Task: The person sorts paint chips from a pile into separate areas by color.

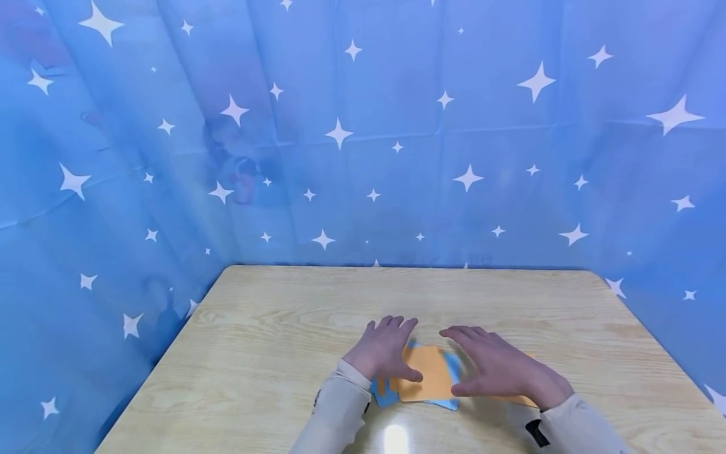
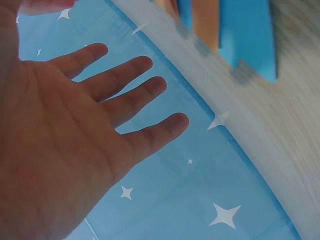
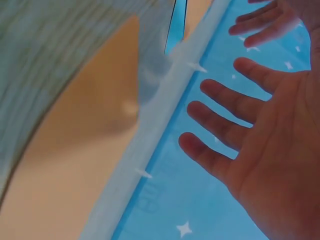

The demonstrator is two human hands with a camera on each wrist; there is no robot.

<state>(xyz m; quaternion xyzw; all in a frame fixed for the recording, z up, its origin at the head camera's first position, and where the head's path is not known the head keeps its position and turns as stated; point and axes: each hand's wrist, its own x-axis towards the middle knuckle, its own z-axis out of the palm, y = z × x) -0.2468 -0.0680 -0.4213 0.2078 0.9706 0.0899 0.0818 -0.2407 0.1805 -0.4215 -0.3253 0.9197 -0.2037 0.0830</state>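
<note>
Both hands are held over a loose pile of flat orange and blue sheets on the table. My left hand (image 1: 386, 353) is to the left of the top orange sheet (image 1: 430, 378), its fingers spread and its thumb overlapping that sheet in the head view. On the other side, my right hand (image 1: 496, 366) has its fingers extended, with nothing in its grasp. Blue sheets (image 1: 453, 366) stick out from beneath the orange one. Another orange sheet (image 1: 518, 400) lies partly hidden under the right hand. Bare palms show in the left wrist view (image 2: 85, 135) and right wrist view (image 3: 270, 145).
The pale wood-grain table (image 1: 255, 353) extends around the sheets, with rounded far corners. Behind it and along its sides hangs a blue curtain (image 1: 397, 189) printed with white stars. A bright light reflection is on the near tabletop.
</note>
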